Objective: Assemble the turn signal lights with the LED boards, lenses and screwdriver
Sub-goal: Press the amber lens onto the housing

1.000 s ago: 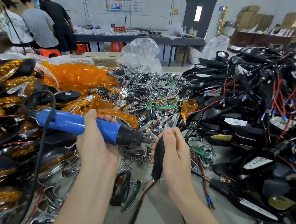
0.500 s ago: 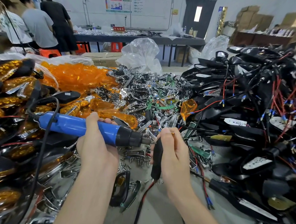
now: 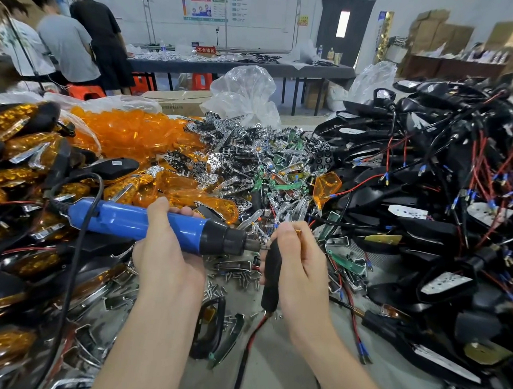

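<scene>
My left hand grips a blue electric screwdriver held level, its black nose and bit pointing right. The bit touches the top of a black turn signal housing that my right hand holds upright, red and black wires trailing from its bottom. Orange lenses are heaped at the back left. Chrome reflectors and green LED boards lie piled in the middle. Loose screws are scattered on the table under my hands.
Finished orange-and-black signals stack up on the left. Black housings with red and black wires fill the right side. The screwdriver's black cord loops down at the left. Three people stand at tables behind, at the far left.
The screwdriver and housing have stayed pressed together, shifting only slightly; the cord loop at the left has swung a little.
</scene>
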`<action>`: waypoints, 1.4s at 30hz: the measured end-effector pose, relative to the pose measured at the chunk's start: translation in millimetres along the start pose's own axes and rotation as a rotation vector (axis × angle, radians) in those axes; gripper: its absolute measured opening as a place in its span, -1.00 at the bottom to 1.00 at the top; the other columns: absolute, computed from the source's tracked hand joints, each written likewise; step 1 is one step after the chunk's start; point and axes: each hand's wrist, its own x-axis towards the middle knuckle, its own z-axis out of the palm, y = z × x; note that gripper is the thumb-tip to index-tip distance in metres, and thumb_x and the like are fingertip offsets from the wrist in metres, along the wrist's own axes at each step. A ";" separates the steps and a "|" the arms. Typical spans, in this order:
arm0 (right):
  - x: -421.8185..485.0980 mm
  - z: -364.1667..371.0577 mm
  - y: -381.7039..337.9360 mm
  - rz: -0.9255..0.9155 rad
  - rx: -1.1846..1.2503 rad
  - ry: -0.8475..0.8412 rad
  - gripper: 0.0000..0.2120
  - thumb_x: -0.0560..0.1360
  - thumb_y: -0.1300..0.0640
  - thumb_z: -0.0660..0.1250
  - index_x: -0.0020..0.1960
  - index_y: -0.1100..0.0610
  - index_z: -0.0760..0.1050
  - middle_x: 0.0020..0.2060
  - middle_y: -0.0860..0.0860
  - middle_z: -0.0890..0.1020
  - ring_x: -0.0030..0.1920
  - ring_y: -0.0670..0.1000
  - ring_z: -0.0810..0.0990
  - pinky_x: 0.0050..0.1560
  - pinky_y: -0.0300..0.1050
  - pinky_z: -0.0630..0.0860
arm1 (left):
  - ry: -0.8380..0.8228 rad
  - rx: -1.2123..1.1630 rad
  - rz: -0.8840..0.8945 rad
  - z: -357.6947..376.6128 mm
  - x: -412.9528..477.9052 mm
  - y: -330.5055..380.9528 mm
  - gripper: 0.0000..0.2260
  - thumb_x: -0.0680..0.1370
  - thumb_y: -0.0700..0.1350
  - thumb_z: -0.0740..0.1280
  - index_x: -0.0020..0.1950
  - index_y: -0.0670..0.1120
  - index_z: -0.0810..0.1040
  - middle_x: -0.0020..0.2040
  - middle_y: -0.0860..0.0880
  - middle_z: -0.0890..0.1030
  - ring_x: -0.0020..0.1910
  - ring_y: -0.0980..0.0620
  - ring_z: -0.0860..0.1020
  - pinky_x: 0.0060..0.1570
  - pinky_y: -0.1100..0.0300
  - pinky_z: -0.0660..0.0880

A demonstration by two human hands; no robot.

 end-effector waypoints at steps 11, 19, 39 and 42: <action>1.5 -1.0 5.6 -0.042 -0.039 0.010 -0.68 0.55 -0.26 0.23 -0.17 -0.03 0.45 -0.39 0.15 0.47 -0.39 0.05 0.43 -0.40 0.23 0.40 | 0.030 0.033 -0.022 -0.4 -0.9 3.1 -0.84 0.56 -0.13 0.43 -0.01 -0.10 0.45 -0.30 0.00 0.58 -0.38 0.10 0.63 -0.25 0.14 0.65; 1.8 -1.8 10.0 -0.102 -0.100 0.011 -0.72 0.59 -0.23 0.21 -0.13 -0.06 0.48 -0.39 -0.02 0.55 -0.39 0.04 0.48 -0.35 0.32 0.46 | 0.047 0.046 -0.005 1.1 -3.1 2.7 -0.84 0.56 -0.14 0.42 0.00 -0.10 0.44 -0.21 -0.04 0.57 -0.39 0.10 0.62 -0.26 0.15 0.64; -0.1 -2.1 2.9 -0.107 -0.080 0.002 -0.71 0.58 -0.24 0.21 -0.16 -0.07 0.47 -0.37 0.14 0.48 -0.38 0.12 0.45 -0.36 0.22 0.44 | 0.071 0.055 -0.008 0.1 2.8 3.8 -0.83 0.56 -0.12 0.42 0.03 -0.10 0.45 -0.26 -0.03 0.57 -0.41 0.10 0.62 -0.32 0.18 0.62; 2.7 -5.4 -0.7 -0.036 0.007 -0.007 -0.69 0.52 -0.21 0.25 -0.18 0.02 0.46 -0.36 0.21 0.48 -0.37 0.06 0.49 -0.42 0.13 0.45 | 0.067 0.039 -0.047 1.0 7.2 6.3 -0.82 0.56 -0.10 0.42 0.02 -0.11 0.44 -0.23 -0.03 0.58 -0.33 0.06 0.63 -0.22 0.11 0.66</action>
